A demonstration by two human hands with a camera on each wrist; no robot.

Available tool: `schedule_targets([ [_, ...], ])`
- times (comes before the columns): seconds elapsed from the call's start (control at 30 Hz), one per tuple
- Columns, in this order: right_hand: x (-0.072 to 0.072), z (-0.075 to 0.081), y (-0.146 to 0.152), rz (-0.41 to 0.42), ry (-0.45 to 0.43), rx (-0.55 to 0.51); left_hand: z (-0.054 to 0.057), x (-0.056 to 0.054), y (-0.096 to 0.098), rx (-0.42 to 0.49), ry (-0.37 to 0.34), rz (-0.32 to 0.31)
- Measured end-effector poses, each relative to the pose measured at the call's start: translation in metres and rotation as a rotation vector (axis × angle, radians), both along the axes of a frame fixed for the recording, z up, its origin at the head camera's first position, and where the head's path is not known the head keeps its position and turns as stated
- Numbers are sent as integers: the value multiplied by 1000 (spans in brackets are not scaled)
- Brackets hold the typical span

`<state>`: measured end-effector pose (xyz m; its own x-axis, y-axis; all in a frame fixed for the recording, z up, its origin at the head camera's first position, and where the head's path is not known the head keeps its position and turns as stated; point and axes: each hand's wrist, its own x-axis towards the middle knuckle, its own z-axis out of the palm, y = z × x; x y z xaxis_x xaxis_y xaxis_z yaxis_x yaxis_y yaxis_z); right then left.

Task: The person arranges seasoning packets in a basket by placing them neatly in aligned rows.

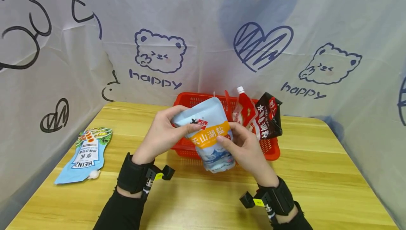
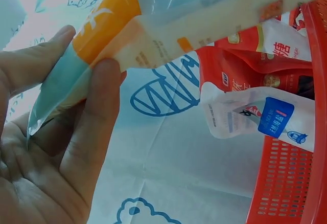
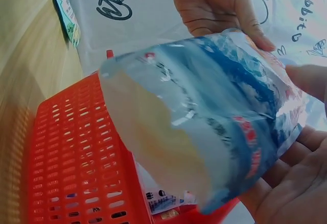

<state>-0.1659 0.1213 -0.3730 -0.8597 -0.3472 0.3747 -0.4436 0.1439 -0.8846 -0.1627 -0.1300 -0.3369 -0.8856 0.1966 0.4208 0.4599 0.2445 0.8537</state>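
Note:
Both hands hold a light-blue bag of lake salt (image 1: 211,136) with an orange band, tilted in the air in front of and above the red basket (image 1: 185,98). My left hand (image 1: 163,131) pinches its upper left corner between thumb and fingers, as the left wrist view also shows. On the bag's right edge, my right hand (image 1: 248,149) grips with the thumb on the front and fingers behind. In the right wrist view the bag's underside (image 3: 168,137) faces the camera, over the basket's slotted wall (image 3: 76,147).
Packets stand in the basket: a red pouch with a white cap (image 1: 245,108), a black seasoning packet (image 1: 269,115) and a white pouch with a blue label (image 2: 255,114). A blue Heinz pouch (image 1: 87,156) lies on the wooden table (image 1: 317,173) at left. A drawn-on white cloth (image 1: 206,57) hangs behind.

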Motion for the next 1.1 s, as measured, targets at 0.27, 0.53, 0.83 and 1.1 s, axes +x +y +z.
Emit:
schedule_targets([
  [0.27,0,-2,-3,44,63,36,1,3,1,-11,46,-38],
  [0.53,2,-9,-14,106,30,21,4,8,-4,-246,162,1],
  [0.83,4,-15,-18,94,55,41,10,13,-5,-412,295,22],
  [1.1,6,-17,-23,141,18,52,15,22,-2,-552,297,30],
])
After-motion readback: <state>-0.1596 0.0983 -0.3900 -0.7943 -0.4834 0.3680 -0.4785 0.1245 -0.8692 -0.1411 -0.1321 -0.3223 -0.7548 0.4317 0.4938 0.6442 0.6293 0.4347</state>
